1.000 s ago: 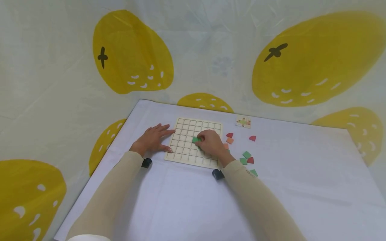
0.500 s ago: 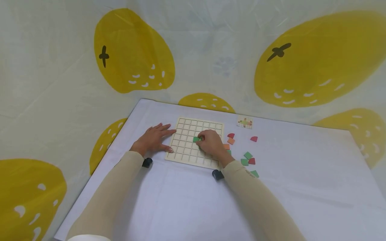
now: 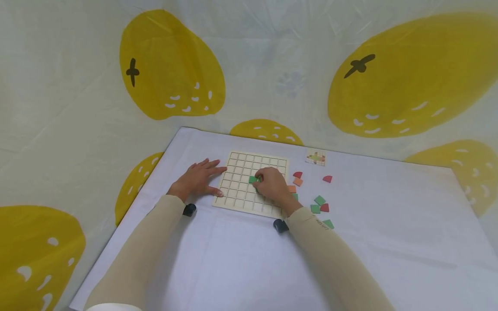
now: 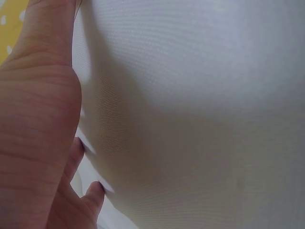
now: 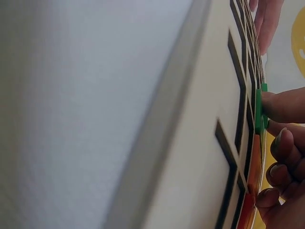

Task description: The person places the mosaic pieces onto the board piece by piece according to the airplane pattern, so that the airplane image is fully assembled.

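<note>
A cream grid board (image 3: 239, 192) lies on the white cloth. My right hand (image 3: 272, 185) is over its middle, thumb and forefinger pinching a small green tile (image 5: 265, 107) close at the grid, the other fingers curled in. Another green square (image 3: 252, 179) shows just left of those fingertips, lying on the board. In the right wrist view, orange (image 5: 254, 162) and red (image 5: 246, 210) pieces show below the green ones, partly behind the curled fingers. My left hand (image 3: 198, 179) lies spread at the board's left edge, with thumb and fingertips right at the rim.
Right of the board lie loose pieces: red quarter-rounds (image 3: 327, 179), an orange square (image 3: 298, 182) and several green tiles (image 3: 320, 200). A small pattern card (image 3: 316, 157) is at the back edge. The printed curtain (image 3: 272, 86) hangs behind the table.
</note>
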`<state>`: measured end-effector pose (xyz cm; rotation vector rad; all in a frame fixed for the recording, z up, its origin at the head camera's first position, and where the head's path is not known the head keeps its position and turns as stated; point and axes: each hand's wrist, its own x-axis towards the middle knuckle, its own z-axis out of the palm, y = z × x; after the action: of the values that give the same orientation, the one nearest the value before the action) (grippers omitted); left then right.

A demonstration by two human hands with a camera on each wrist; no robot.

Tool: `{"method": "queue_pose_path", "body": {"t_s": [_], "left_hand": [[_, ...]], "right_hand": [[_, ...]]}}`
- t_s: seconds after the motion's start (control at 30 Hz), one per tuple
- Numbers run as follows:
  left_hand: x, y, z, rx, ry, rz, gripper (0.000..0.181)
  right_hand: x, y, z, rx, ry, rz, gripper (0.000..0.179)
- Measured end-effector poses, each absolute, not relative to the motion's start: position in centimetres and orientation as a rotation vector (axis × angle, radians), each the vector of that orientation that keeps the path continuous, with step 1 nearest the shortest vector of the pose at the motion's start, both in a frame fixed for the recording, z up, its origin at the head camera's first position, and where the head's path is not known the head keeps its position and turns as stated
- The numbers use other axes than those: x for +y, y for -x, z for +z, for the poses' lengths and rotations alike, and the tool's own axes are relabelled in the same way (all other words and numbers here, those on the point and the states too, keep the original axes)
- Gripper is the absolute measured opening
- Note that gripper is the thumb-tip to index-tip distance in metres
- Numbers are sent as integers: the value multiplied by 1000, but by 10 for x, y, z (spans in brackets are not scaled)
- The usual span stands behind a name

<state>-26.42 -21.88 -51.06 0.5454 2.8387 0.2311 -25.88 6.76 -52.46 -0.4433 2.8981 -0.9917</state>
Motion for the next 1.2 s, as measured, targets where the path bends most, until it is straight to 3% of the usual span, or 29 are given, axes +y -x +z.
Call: {"method": "queue_pose_path", "body": {"t_s": [0.57,1.2], "left_hand": [[-217,267,-514,2819,-518,217,102],[-222,268,-517,2843,-566,223,101]], "right_hand": [[75,254,-517,2882,463,-1059,24],[155,251,-512,2673,375,-1022,15]]}}
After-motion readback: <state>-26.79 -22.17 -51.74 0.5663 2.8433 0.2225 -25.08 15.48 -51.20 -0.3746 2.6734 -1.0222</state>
